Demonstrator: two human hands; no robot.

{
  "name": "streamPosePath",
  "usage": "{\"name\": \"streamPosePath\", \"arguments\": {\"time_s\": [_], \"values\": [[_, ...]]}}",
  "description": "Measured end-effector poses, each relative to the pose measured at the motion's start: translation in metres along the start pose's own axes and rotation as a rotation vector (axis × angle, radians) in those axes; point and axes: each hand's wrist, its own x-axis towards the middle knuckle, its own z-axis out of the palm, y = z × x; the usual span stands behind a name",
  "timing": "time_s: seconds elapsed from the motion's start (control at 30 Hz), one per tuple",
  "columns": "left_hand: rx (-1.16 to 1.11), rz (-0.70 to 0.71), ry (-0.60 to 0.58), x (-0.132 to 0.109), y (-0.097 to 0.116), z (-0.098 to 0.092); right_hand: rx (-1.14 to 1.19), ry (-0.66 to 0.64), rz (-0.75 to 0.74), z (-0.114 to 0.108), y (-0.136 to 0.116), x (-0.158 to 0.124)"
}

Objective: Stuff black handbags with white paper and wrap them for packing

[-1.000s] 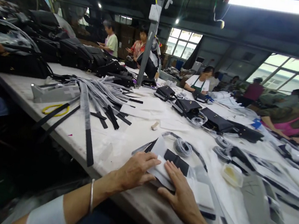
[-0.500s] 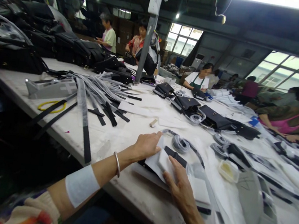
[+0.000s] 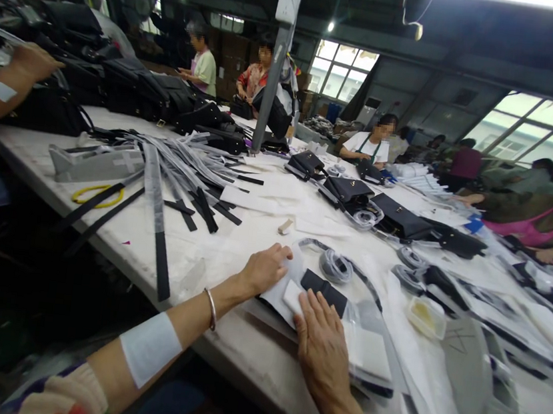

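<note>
My left hand is closed at the left edge of a thin pale sheet, its fingers curled onto the edge. My right hand lies with fingers stretched out, pressing on a folded white pad that rests on the sheet. Under these is a black leather piece, partly covered, close to the table's front edge. Right of my right hand are clear plastic and a second white pad. A coiled grey wrapped strap lies just beyond.
Plastic-wrapped black straps and yellow-handled scissors lie to the left. Black bags stand farther back, near a metal post. A grey tape dispenser and a plastic tub are at right. A co-worker's hand reaches in at left.
My right hand has flattened on the white pad, its fingers now pointing farther away from me. My left hand has shifted slightly left. The co-worker's arm at left has come farther into view.
</note>
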Motion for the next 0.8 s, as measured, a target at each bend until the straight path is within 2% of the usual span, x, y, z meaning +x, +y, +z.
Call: {"name": "streamPosePath", "arguments": {"time_s": [0.07,0.13,0.2,0.27,0.37,0.47,0.6,0.7,0.8], "values": [[-0.008,0.11,0.0,-0.011,0.004,-0.007,-0.023,0.005,-0.032,0.002,-0.004,-0.003],[-0.025,0.33,-0.053,-0.024,0.004,-0.012,-0.019,0.002,-0.041,0.002,-0.005,-0.005],[-0.013,0.568,-0.108,-0.037,0.0,-0.012,-0.001,0.002,-0.048,0.002,-0.004,-0.007],[0.026,0.692,-0.092,-0.047,-0.007,-0.007,0.02,0.001,-0.07,0.0,-0.003,-0.008],[0.034,0.671,0.004,-0.054,-0.017,0.003,0.055,-0.008,-0.1,-0.005,-0.001,-0.008],[-0.078,0.611,0.082,-0.055,-0.02,0.008,0.112,-0.039,-0.099,-0.01,0.001,-0.007],[-0.196,0.575,0.135,-0.056,-0.02,0.009,0.174,-0.002,-0.006,-0.013,0.003,-0.005],[-0.193,0.547,0.177,-0.056,-0.019,0.012,0.193,0.023,0.056,-0.014,0.003,-0.003],[-0.116,0.472,0.195,-0.054,-0.017,0.015,0.175,-0.027,0.031,-0.013,0.004,-0.003]]}}
